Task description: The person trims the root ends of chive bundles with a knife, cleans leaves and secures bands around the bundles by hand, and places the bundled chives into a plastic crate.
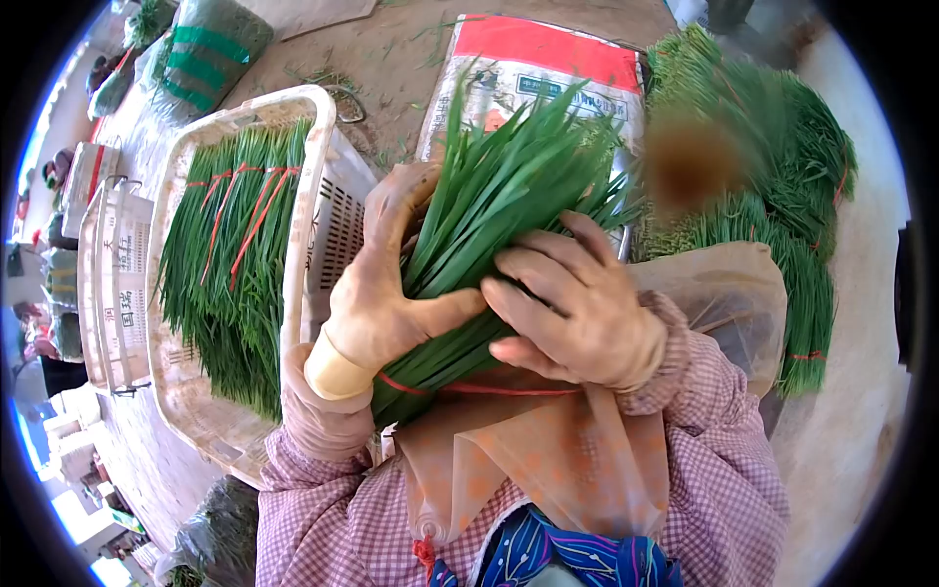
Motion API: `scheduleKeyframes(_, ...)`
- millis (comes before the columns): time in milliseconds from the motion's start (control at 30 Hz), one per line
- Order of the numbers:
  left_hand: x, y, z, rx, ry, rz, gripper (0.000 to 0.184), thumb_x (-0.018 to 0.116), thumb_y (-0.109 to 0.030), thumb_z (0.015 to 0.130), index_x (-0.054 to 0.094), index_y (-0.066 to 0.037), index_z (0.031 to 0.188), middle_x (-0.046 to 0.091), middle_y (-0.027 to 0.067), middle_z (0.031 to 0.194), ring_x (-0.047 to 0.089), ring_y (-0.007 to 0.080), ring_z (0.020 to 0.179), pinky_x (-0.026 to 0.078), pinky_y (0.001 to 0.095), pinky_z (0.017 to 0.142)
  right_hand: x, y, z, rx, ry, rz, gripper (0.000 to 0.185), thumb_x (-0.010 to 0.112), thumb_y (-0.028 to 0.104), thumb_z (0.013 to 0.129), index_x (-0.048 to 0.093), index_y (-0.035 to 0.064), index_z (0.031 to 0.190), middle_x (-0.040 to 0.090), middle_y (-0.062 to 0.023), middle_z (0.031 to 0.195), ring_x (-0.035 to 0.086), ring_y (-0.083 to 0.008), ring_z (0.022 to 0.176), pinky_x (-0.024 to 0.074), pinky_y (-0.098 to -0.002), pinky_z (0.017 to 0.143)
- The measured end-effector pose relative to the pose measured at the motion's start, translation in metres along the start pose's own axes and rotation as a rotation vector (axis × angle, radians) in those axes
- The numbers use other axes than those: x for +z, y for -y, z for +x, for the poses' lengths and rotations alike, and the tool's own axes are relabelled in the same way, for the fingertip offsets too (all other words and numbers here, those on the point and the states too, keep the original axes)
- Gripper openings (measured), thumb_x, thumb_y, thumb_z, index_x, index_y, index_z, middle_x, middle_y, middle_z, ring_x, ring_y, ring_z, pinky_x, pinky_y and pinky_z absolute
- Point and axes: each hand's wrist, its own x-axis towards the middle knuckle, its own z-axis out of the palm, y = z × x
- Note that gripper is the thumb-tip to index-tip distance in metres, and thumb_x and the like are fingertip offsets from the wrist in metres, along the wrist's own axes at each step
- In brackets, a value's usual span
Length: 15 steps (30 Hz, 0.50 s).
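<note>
A thick bunch of long green leaves lies slanting across my lap, tips toward the top of the view. My left hand, in a pale glove, wraps round its left side with the thumb across the leaves. On the right side my right hand, also gloved, lies over the leaves with its fingers apart, touching them. A red band goes round the lower part of the bunch, and a red strip stretches right from it over the brown apron.
To the left, a white plastic crate holds tied green bundles. A second crate stands beyond it. More bundles are piled at the right. A red and white sack lies ahead; wrapped bundles sit at the upper left.
</note>
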Motion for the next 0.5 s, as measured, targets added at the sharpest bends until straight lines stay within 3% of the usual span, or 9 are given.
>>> scheduleKeyframes(33,-0.002,0.000,0.000,0.053,0.026,0.161,0.087,0.082,-0.015,0.066,0.037,-0.002,0.139,0.046,0.0134,0.135,0.051,0.0269,0.120,0.037,0.0381,0.105,0.013,0.004,-0.005,0.067,0.021,-0.095,0.038,0.068,0.033,0.078,0.060,0.0053,0.104,0.059,-0.0077,0.092,0.059,-0.0248,0.083,0.0469,-0.0459,0.083)
scheduleKeyframes(100,0.001,-0.004,-0.001,-0.051,-0.072,0.122,0.092,0.084,-0.018,0.064,0.036,-0.002,0.141,0.048,0.0162,0.135,0.053,0.0288,0.119,0.041,0.0387,0.102,0.024,0.010,-0.016,0.135,0.037,-0.191,0.044,0.068,0.038,0.076,0.060,0.0047,0.103,0.059,-0.0078,0.092,0.058,-0.0249,0.083,0.0462,-0.0449,0.084)
scheduleKeyframes(167,-0.002,-0.007,-0.003,-0.087,-0.132,0.194,0.090,0.083,-0.017,0.065,0.037,-0.001,0.141,0.055,0.0177,0.127,0.057,0.0276,0.114,0.045,0.0372,0.097,0.028,0.019,-0.025,0.244,0.199,-0.027,0.048,0.067,0.041,0.075,0.060,0.0027,0.104,0.058,-0.0072,0.088,0.058,-0.0255,0.080,0.0459,-0.0423,0.080)
scheduleKeyframes(200,-0.006,-0.003,-0.003,-0.084,-0.135,0.274,0.087,0.082,-0.016,0.066,0.039,-0.001,0.140,0.059,0.0176,0.122,0.059,0.0264,0.110,0.047,0.0357,0.095,0.029,0.023,-0.025,0.257,0.200,-0.038,0.047,0.068,0.039,0.076,0.060,0.0019,0.103,0.056,-0.0068,0.083,0.058,-0.0246,0.077,0.0464,-0.0385,0.072)
scheduleKeyframes(300,-0.012,0.007,0.002,-0.172,-0.161,0.237,0.074,0.077,-0.009,0.070,0.045,0.002,0.135,0.065,0.0155,0.111,0.063,0.0219,0.102,0.048,0.0319,0.092,0.028,0.032,-0.028,0.223,0.187,-0.095,0.045,0.068,0.037,0.076,0.061,0.0015,0.102,0.056,-0.0067,0.081,0.058,-0.0226,0.075,0.0466,-0.0366,0.066)
scheduleKeyframes(333,-0.013,0.015,0.002,-0.170,-0.197,0.018,0.069,0.076,-0.007,0.070,0.047,0.003,0.133,0.065,0.0146,0.112,0.063,0.0209,0.101,0.048,0.0313,0.091,0.027,0.033,-0.026,0.227,0.189,-0.091,0.044,0.068,0.036,0.076,0.061,0.0010,0.103,0.056,-0.0066,0.081,0.058,-0.0219,0.074,0.0463,-0.0348,0.063)
scheduleKeyframes(500,-0.014,0.018,0.003,-0.181,-0.243,-0.216,0.058,0.071,0.000,0.072,0.052,0.004,0.127,0.066,0.0121,0.110,0.063,0.0197,0.098,0.048,0.0306,0.090,0.032,0.027,-0.030,0.229,0.131,-0.037,0.043,0.068,0.035,0.078,0.061,0.0006,0.104,0.057,-0.0074,0.083,0.058,-0.0234,0.074,0.0462,-0.0348,0.063)
